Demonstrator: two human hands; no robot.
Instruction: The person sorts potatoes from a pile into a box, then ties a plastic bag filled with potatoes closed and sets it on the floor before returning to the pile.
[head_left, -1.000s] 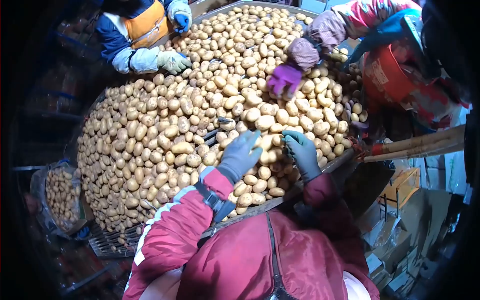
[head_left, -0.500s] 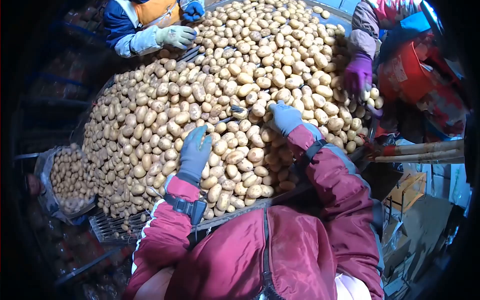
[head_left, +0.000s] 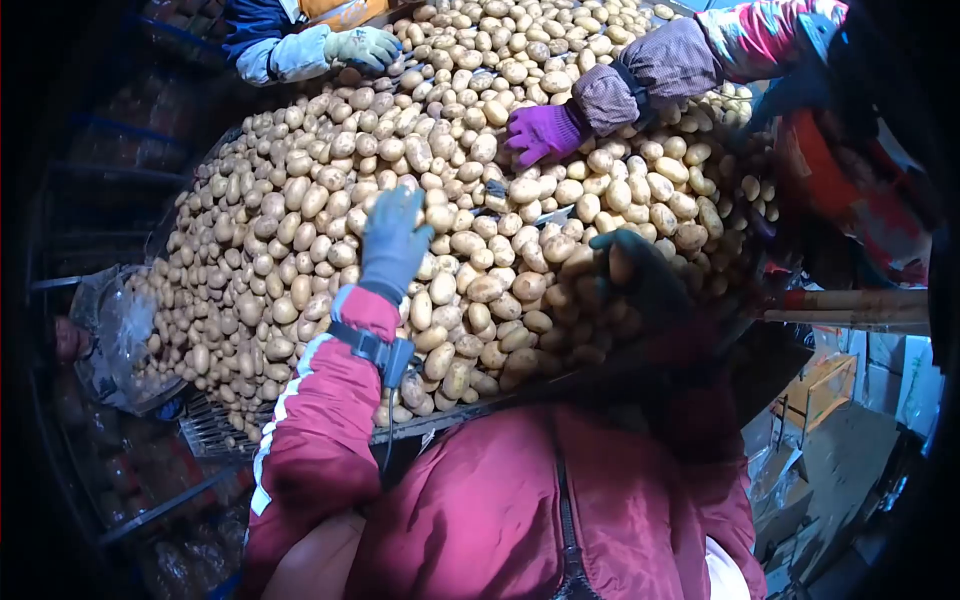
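Potatoes (head_left: pixel 300 235) lie in a broad heap in front of me. My left hand (head_left: pixel 395 245), in a grey-blue glove, rests on the heap left of its middle. Its fingers are stretched out over the potatoes and grip none of them. My right hand (head_left: pixel 650 275), gloved and in deep shadow, is curled over the right part of the heap. A potato (head_left: pixel 620 265) shows between its fingers and thumb. Between my hands, a dark clod-like piece (head_left: pixel 495 188) lies among the potatoes.
A co-worker's purple-gloved hand (head_left: pixel 542 134) reaches in from the right, across the heap. Another person's pale-gloved hand (head_left: pixel 363 47) is at the far left edge. A plastic-lined sack (head_left: pixel 115 335) stands lower left beside a metal grate (head_left: pixel 210 425). Pale poles (head_left: pixel 850 305) jut in at right.
My left hand has moved forward over the heap. My right hand has drawn right into shadow, with a potato now showing in it. The co-worker's purple glove has reached inward to the left.
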